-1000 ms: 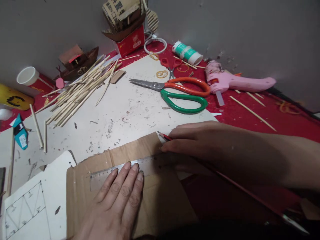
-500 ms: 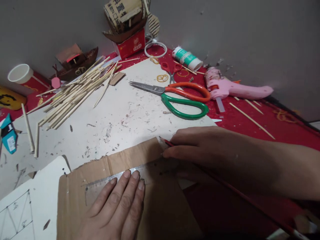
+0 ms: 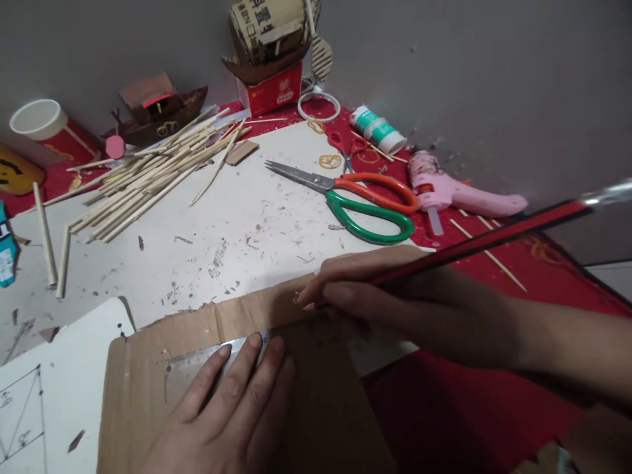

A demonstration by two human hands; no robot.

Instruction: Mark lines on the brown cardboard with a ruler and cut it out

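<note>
My left hand (image 3: 232, 408) lies flat, fingers spread, across a clear plastic ruler (image 3: 190, 362), pressing it onto a piece of brown cardboard (image 3: 131, 401). A red and black pencil (image 3: 494, 243) is pinched between the fingers of my right hand (image 3: 380, 303). Its tip is low over the cardboard near the upper right edge, by the ruler's far end. Whether the tip touches I cannot tell; shadow covers that spot. The shaft slants up to the right across my hand. At left, beside the cardboard, is a white sheet with a drawn figure (image 3: 24, 415).
Large scissors with orange and green handles (image 3: 370, 207) lie beyond my right hand, near a pink glue gun (image 3: 459, 191). Thin wooden sticks (image 3: 148, 178) are piled at the left. Behind stand a model boat (image 3: 158, 108), another on a red box (image 3: 271, 89), and a paper cup (image 3: 54, 131).
My right hand has shifted slightly left over the cardboard. The pencil's back end has swung from lower right to upper right. My left hand stays on the ruler; the view has shifted a little.
</note>
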